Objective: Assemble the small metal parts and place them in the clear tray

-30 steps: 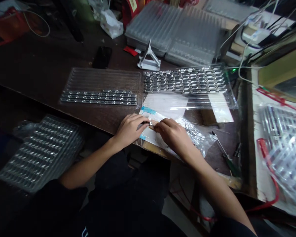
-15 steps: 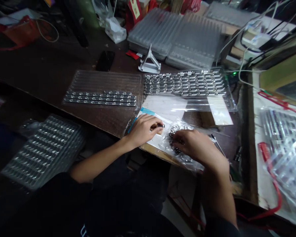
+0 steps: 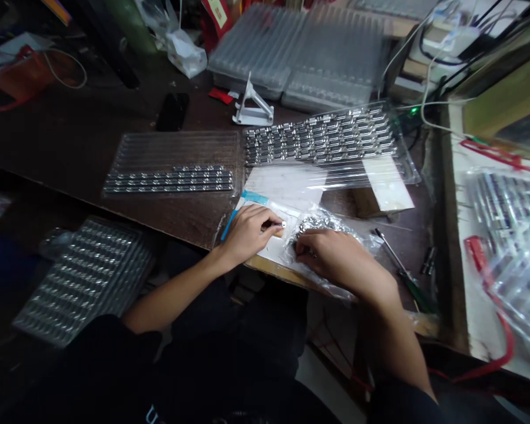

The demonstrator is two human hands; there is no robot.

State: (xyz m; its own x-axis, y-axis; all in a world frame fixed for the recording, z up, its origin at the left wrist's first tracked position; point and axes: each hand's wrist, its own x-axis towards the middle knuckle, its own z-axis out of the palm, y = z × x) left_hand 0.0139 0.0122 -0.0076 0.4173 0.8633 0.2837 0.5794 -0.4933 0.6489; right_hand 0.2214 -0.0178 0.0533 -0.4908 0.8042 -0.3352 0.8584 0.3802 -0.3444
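Observation:
Between the thumb and fingers of my left hand (image 3: 246,234) is a small dark metal part (image 3: 279,225) with a bright end. That hand is over a white sheet (image 3: 268,250) near the table's front edge. My right hand (image 3: 329,254) is at a clear plastic bag (image 3: 335,288) of small shiny metal pieces (image 3: 320,222); its fingers are curled down, and their tips and anything in them are hidden. Beyond the hands lie a clear grooved tray (image 3: 172,150) with a few rows of metal parts and a fuller tray (image 3: 406,168) to its right.
Stacked clear trays (image 3: 256,47) stand at the back behind a white stand (image 3: 252,109). A phone (image 3: 172,112) lies left of it. A green-handled screwdriver (image 3: 417,293) rests to the right. More filled trays (image 3: 83,274) are stacked low at the left.
The camera view has shifted a little. My right hand has moved slightly left at the bag's pieces, closer to my left hand, which still holds the small part.

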